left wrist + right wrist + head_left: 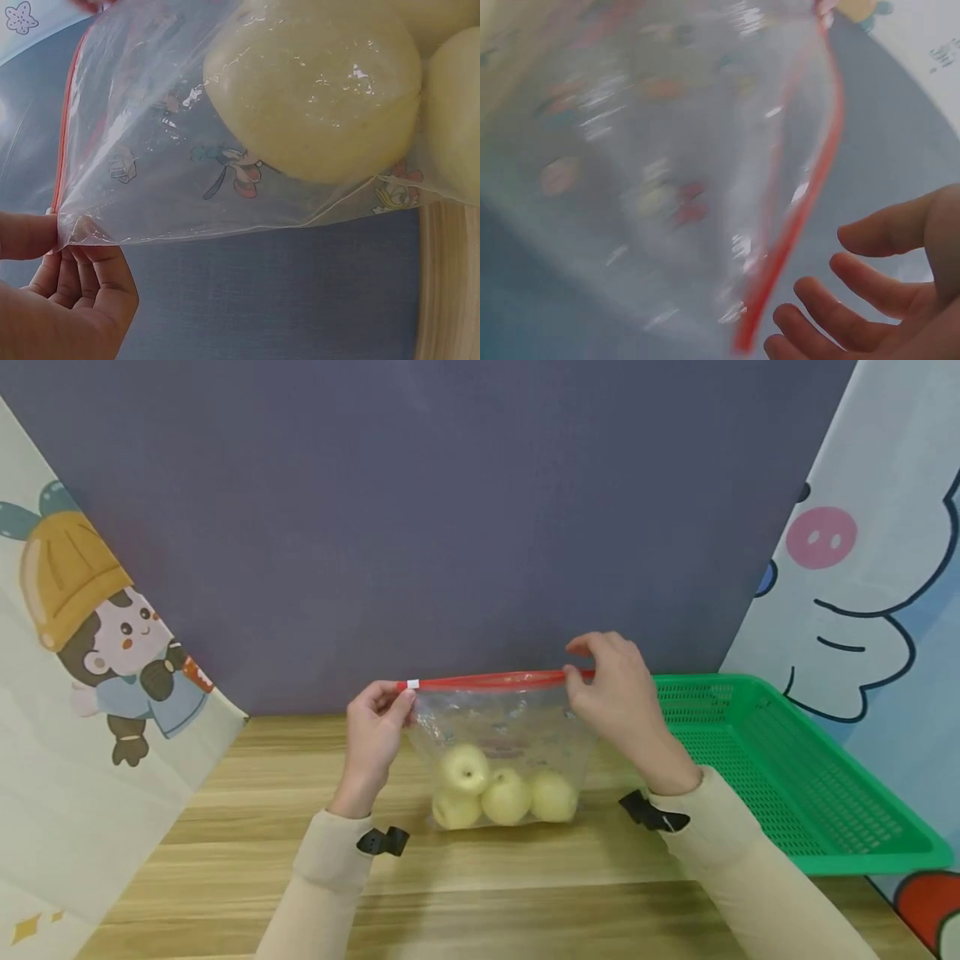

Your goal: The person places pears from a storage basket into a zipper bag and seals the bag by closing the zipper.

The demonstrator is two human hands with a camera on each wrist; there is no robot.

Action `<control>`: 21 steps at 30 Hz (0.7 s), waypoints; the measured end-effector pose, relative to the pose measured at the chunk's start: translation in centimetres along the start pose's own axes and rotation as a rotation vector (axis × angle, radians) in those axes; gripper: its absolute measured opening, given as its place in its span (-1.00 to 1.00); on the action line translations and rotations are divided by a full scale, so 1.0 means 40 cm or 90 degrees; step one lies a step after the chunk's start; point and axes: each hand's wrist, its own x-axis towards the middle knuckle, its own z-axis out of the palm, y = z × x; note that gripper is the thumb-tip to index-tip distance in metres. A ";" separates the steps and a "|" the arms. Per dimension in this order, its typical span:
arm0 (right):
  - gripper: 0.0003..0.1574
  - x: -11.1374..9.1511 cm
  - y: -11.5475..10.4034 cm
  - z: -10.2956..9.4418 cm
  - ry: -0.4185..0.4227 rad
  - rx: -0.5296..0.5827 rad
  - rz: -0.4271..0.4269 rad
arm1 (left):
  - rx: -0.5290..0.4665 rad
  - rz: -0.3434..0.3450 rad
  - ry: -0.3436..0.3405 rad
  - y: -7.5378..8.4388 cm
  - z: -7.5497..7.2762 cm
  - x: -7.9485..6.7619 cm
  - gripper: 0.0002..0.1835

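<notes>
A clear slider zip bag (pixel 498 727) with a red zip strip and printed cartoon figures stands on the table in the head view. Several round, pale yellow fruits (pixel 506 797), apple-like, lie at its bottom. The white slider (pixel 412 684) sits at the strip's left end. There my left hand (pixel 377 727) pinches the bag's upper corner between thumb and fingers, also plain in the left wrist view. Close by the strip's right end is my right hand (pixel 618 697). In the right wrist view its fingers (pixel 821 319) are spread apart beside the red strip (pixel 784 251), holding nothing.
A green perforated plastic basket (pixel 817 862) stands on the right of the wooden table (pixel 247 852), just beyond my right forearm. Behind rises a dark grey panel (pixel 465 510). Cartoon-printed sheets (pixel 45 827) flank the table on both sides.
</notes>
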 end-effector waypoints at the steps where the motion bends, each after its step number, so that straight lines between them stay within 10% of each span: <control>1: -0.67 0.006 -0.018 0.003 -0.007 -0.003 -0.008 | 0.001 -0.001 0.002 0.001 -0.003 -0.001 -0.88; 21: -0.57 0.058 -0.163 0.069 -0.150 -0.021 -0.129 | 0.023 0.011 -0.007 0.011 0.000 -0.007 -0.84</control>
